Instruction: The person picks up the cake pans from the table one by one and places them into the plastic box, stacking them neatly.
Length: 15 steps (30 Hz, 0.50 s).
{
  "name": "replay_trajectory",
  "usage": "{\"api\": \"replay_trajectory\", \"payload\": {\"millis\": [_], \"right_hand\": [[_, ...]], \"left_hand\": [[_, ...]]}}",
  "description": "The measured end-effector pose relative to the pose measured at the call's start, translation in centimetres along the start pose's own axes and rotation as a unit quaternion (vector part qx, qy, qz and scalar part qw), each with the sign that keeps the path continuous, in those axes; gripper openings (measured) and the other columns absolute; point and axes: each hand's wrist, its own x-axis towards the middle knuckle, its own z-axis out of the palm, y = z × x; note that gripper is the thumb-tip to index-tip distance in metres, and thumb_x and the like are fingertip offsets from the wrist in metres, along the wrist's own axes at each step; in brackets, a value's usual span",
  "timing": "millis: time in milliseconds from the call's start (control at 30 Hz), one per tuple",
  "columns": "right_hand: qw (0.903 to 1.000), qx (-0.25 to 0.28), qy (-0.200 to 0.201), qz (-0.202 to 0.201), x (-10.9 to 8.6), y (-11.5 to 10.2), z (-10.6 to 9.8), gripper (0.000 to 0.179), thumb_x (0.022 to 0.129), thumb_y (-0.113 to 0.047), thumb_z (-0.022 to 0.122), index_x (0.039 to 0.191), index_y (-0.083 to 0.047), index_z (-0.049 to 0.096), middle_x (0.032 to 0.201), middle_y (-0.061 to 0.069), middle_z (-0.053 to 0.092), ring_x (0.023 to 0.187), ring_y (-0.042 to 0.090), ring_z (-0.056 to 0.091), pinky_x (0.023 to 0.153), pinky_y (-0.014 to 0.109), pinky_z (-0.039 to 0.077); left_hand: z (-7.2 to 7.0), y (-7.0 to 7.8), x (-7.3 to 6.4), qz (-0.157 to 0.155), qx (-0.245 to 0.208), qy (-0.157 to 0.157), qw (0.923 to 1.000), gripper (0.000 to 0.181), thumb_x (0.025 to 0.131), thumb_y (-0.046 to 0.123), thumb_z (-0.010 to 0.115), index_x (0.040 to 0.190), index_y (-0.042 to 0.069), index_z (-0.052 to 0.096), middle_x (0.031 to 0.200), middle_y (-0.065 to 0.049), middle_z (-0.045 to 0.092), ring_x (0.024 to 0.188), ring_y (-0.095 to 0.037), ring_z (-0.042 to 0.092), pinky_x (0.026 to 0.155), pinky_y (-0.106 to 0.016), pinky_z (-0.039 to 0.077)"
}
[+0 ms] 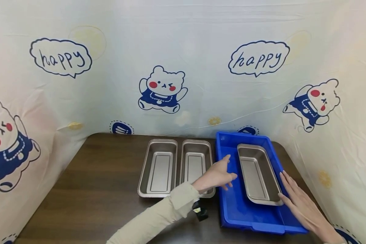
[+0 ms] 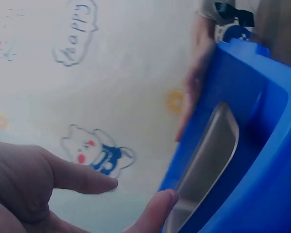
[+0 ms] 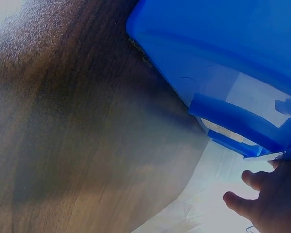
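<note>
A blue plastic bin (image 1: pixel 236 213) sits at the right of the table with one metal loaf pan (image 1: pixel 257 173) inside it, toward its right wall. My left hand (image 1: pixel 216 173) reaches over the bin's left wall, thumb and fingers spread, holding nothing. In the left wrist view, that hand's thumb and finger stand apart in front of the pan (image 2: pixel 211 153). Along the bin's right rim lies my right hand (image 1: pixel 302 203), fingers straight, thumb tip close to the pan's near right corner. The right wrist view shows its fingers (image 3: pixel 242 205) beside the bin's outer wall (image 3: pixel 218 73).
Two more metal loaf pans, a left one (image 1: pixel 160 169) and one beside the bin (image 1: pixel 196 159), stand side by side on the dark wooden table (image 1: pixel 88 189). The left forearm (image 1: pixel 158 217) crosses over the table. A printed cloth (image 1: pixel 201 44) hangs round the back and sides.
</note>
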Motion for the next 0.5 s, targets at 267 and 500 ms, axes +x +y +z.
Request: {"api": "replay_trajectory", "payload": {"millis": [267,500], "right_hand": [[1.0,0.001,-0.003,0.003,0.1,0.1,-0.1,0.074,0.112,-0.028,0.049,0.172,-0.015,0.007,0.177,0.017,0.007,0.16,0.045,0.005,0.128,0.052,-0.014],[0.9998,0.011,-0.011,0.009,0.2,0.1,0.0,0.074,0.113,-0.03,0.047,0.172,-0.015,0.006,0.177,0.017,0.006,0.16,0.045,0.004,0.128,0.062,-0.009]], "left_hand": [[-5.3,-1.6,-3.7,0.038,-0.042,0.019,0.9982,0.077,0.101,0.007,0.068,0.167,0.007,0.028,0.161,-0.014,0.046,0.069,-0.02,0.072,0.059,-0.033,0.063],[-10.6,-4.7,-6.4,0.053,-0.096,0.065,0.9918,0.07,0.101,0.001,0.063,0.163,0.001,0.033,0.157,-0.026,0.045,0.076,-0.024,0.073,0.065,-0.036,0.065]]}}
